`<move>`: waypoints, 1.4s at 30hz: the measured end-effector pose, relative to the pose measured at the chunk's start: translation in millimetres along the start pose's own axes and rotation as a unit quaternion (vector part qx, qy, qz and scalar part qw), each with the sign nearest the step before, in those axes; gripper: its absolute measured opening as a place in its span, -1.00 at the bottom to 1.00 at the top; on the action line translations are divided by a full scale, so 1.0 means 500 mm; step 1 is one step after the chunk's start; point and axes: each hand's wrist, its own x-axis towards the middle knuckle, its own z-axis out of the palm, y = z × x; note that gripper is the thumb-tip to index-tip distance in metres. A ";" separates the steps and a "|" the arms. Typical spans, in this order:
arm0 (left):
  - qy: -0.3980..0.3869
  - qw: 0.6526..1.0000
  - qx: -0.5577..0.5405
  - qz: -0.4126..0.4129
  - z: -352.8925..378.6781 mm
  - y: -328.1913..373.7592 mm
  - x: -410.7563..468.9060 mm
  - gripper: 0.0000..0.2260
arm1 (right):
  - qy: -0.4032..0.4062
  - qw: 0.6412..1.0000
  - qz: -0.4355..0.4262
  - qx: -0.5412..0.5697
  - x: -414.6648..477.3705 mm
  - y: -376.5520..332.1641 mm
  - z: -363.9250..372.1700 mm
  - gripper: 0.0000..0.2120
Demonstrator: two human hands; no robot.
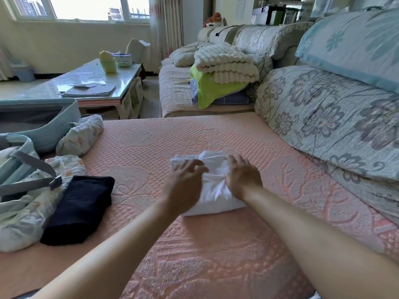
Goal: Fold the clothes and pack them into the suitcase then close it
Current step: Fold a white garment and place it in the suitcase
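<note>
One white bundle (216,196) | left grip (185,186) loose on top | right grip (243,176) pinching its cloth | pink cover (216,134) open all round

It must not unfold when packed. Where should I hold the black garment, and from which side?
The black garment is a flat fold. Hold its two short ends, coming from the right, where its long edge lies free on the bedcover. Its left edge lies against patterned clothes.

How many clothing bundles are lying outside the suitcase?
3: the white bundle in the middle, the black folded garment beside the suitcase, the printed roll by its lid. Others may be hidden.
</note>
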 end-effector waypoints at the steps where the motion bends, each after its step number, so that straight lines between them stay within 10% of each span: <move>1: -0.053 0.998 -0.001 0.039 0.010 0.008 -0.003 -0.69 | 0.062 0.996 -0.066 -0.004 0.000 0.001 0.005 -0.57; 6: -0.313 0.944 0.012 -0.101 0.048 -0.018 -0.051 -0.12 | 0.097 0.946 -0.299 0.077 -0.013 0.018 0.040 -0.76; 15: -0.271 0.960 0.074 0.006 -0.005 -0.028 -0.053 -0.16 | -0.206 0.949 -0.235 0.044 -0.045 0.067 0.030 -0.03; 19: -0.312 0.949 0.027 -0.030 0.000 -0.021 -0.054 -0.11 | -0.194 0.964 -0.179 -0.012 -0.063 0.057 0.012 -0.11; 27: -0.211 0.955 -0.133 -0.158 -0.056 -0.022 -0.030 -0.76 | -0.174 0.972 -0.066 0.144 -0.047 0.052 -0.065 -0.90; 33: -0.083 0.910 -0.269 -0.305 -0.087 -0.038 -0.021 -0.85 | -0.188 0.903 0.056 0.383 -0.053 0.063 -0.101 -0.89; 39: -0.020 0.906 -0.176 -0.385 -0.027 -0.050 0.027 -0.71 | -0.079 0.914 0.154 0.368 -0.010 0.024 -0.043 -0.86; 42: -0.002 0.956 -0.035 -0.292 0.006 -0.051 0.040 -0.58 | -0.091 0.948 0.165 0.257 0.015 0.008 -0.011 -0.74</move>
